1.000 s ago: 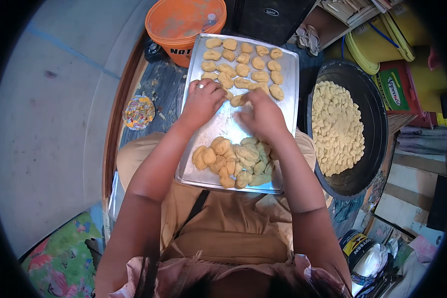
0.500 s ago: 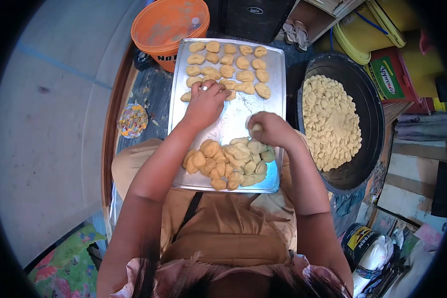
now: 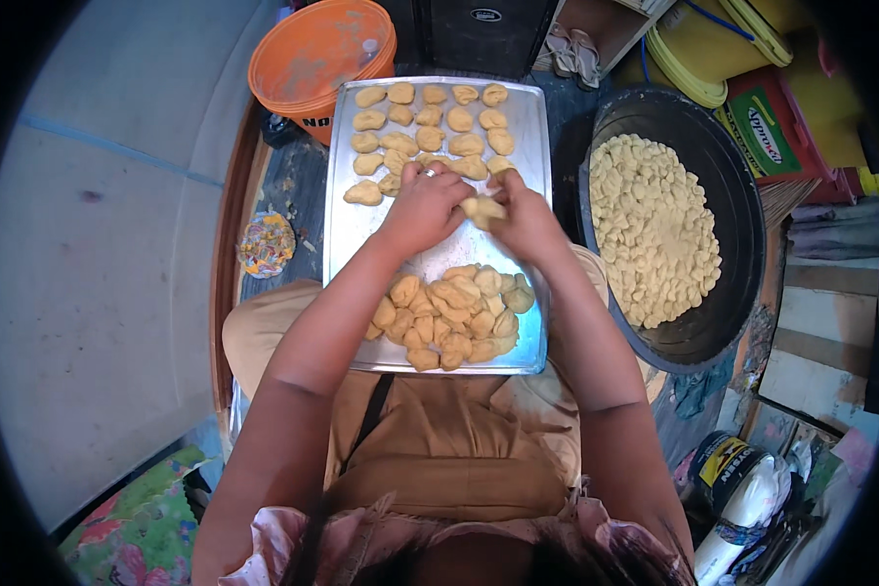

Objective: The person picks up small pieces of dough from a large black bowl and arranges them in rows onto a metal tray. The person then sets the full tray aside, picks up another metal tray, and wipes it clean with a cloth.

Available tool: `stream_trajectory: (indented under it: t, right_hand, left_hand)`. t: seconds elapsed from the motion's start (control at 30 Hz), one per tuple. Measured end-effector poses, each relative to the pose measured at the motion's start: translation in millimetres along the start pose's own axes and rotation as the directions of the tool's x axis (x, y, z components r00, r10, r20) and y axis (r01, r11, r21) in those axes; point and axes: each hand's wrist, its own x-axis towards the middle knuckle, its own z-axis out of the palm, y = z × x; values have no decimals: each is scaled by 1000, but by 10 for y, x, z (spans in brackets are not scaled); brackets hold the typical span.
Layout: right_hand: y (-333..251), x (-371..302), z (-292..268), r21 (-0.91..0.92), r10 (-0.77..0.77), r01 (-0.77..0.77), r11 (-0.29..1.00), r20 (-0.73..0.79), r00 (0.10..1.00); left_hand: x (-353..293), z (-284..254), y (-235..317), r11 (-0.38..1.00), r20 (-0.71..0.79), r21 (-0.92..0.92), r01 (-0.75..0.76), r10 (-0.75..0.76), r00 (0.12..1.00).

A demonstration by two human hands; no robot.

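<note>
A metal tray [image 3: 344, 244] lies across my lap. Rows of yellowish dough pieces [image 3: 430, 139] cover its far part, and a loose heap of dough lumps [image 3: 449, 317] sits near its front edge. My left hand [image 3: 422, 213], a ring on one finger, is over the nearest row with its fingers curled down; what lies under them is hidden. Close to its right, my right hand [image 3: 527, 223] is closed on a dough piece [image 3: 482, 211], which is a little blurred and hangs above the tray.
At right stands a large black tub [image 3: 742, 283] with a big mound of small dough-like pieces [image 3: 654, 234]. An orange bucket [image 3: 313, 54] is beyond the tray's far left corner. Yellow buckets [image 3: 718, 54] are at the far right, shoes [image 3: 576, 54] at the back.
My right hand has moved up and left from above the heap to beside my left hand, carrying a dough piece. My left hand has shifted slightly right relative to the tray.
</note>
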Motion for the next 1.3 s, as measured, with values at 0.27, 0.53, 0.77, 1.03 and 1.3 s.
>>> stream_trajectory:
  t: [0.27,0.53,0.77,1.03,1.3]
  right_hand:
    - [228,-83,-159,306,55,-31,952,-69,996]
    - [18,-285,-109,882,101,-200,426,173,980]
    - [-95,-350,-117,780,-1,-156,606,197,980]
    - [-284,-430,57,887,56,-204,413,199,978]
    - [-413,-476,55,821,8,-122,557,141,990]
  left_hand:
    - [22,137,69,966,-209,253,50,4,978]
    - [-92,-24,511,486,-8,-853,189,-374,927]
    - [-237,-204,648,544,87,-770,334,-429,899]
    - [-478,-284,525,7,213,-970,242,-451,867]
    - [-714,-226,390,-367,246,-925,100,-377,893]
